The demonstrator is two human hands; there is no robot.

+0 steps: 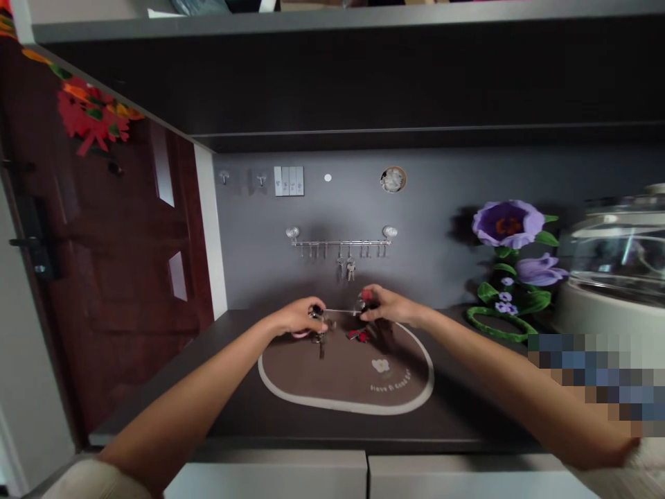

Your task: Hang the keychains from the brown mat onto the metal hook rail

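Above the left part of a brown oval mat (322, 381), my left hand (301, 317) pinches a bunch of keys (321, 344), which dangles from the fingers. A small dark round piece shows at its fingertips. My right hand (387, 305) is closed over the back right of the mat on a keychain with a red part (367, 295); the rest of it is dark and partly hidden by the fingers. Between the hands, a red key item (358, 335) lies on the mat. Two small keys (350, 269) hang from the hook rail (343, 243) on the wall.
A shelf (332, 90) juts out overhead. Purple knitted-looking flowers (508, 223) with a green ring base (499, 326) stand at the right beside a clear-topped appliance (618, 256). Light switches (289, 181) are on the wall. A dark red door (145, 277) is at the left.
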